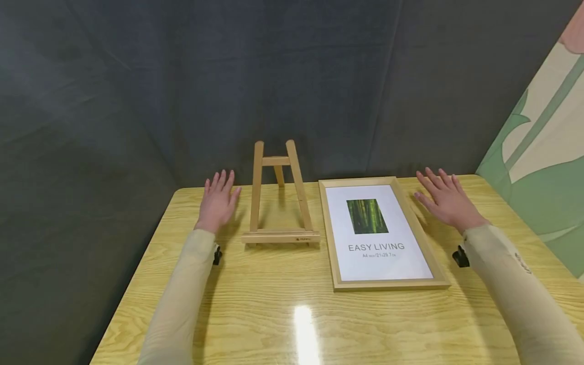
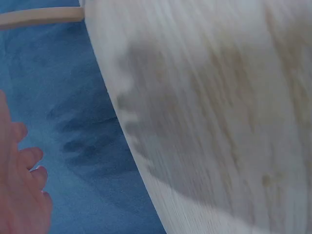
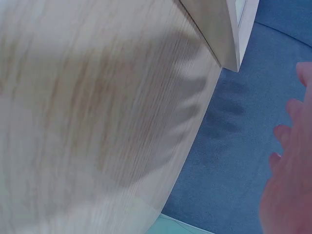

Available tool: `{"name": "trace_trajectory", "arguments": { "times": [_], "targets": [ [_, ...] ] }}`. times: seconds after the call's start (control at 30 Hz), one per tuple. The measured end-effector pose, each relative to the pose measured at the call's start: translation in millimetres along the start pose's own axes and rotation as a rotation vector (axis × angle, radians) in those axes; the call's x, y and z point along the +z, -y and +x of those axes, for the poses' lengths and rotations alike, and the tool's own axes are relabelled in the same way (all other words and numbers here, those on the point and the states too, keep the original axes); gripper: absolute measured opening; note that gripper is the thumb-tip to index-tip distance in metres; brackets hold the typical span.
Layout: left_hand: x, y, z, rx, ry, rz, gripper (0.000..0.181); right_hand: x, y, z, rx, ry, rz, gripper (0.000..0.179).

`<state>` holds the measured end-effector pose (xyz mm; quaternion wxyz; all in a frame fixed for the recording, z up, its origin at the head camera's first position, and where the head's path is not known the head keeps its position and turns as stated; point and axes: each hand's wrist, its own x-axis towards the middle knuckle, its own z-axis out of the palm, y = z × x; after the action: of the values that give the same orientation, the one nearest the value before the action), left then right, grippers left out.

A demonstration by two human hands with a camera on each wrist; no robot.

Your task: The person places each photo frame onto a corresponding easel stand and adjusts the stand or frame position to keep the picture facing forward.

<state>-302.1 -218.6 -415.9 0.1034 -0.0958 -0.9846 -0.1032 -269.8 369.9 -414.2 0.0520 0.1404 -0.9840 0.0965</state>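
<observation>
A small wooden tabletop easel (image 1: 280, 236) stands upright towards the back of the table. To its right a picture frame (image 1: 337, 243) with a light wood border lies flat, showing a green bamboo picture and the words "EASY LIVING". My left hand (image 1: 218, 204) is held left of the easel, fingers straight and holding nothing. Beyond the frame's right side, my right hand (image 1: 449, 203) is likewise spread with nothing in it. Each hand casts a shadow on the tabletop. In the left wrist view the left hand (image 2: 24, 190) shows at the edge; the right wrist view catches the right hand (image 3: 292, 170) and a frame corner (image 3: 229, 48).
The wood-grain table (image 1: 260, 314) has a back edge close to a dark grey-blue curtain (image 1: 274, 76). On the right hangs a cloth printed with green leaves (image 1: 547, 192). A bright light reflection lies on the table's front part.
</observation>
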Motion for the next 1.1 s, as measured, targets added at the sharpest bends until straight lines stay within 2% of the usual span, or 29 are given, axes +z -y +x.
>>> {"name": "trace_trajectory", "arguments": {
  "times": [0.47, 0.6, 0.77, 1.1],
  "targets": [
    [-27.5, 8.3, -2.7, -0.009, -0.102, -0.166, 0.064, -8, 3, 0.0, -0.033, -0.036, 0.01, 0.067],
    [-31.8, 9.7, -4.4, -0.015, -0.102, -0.221, 0.063, -10, 6, -0.4, -0.047, -0.052, 0.025, 0.067],
    [-35.2, 10.3, -6.2, -0.04, -0.08, -0.317, 0.064, -14, 13, 2.9, -0.058, -0.08, 0.14, 0.065],
    [-45.3, 11.9, -14.1, -0.127, -0.13, -0.67, 0.059, -27, 27, 4.4, 0.02, 0.002, 0.472, 0.063]
  ]
}}
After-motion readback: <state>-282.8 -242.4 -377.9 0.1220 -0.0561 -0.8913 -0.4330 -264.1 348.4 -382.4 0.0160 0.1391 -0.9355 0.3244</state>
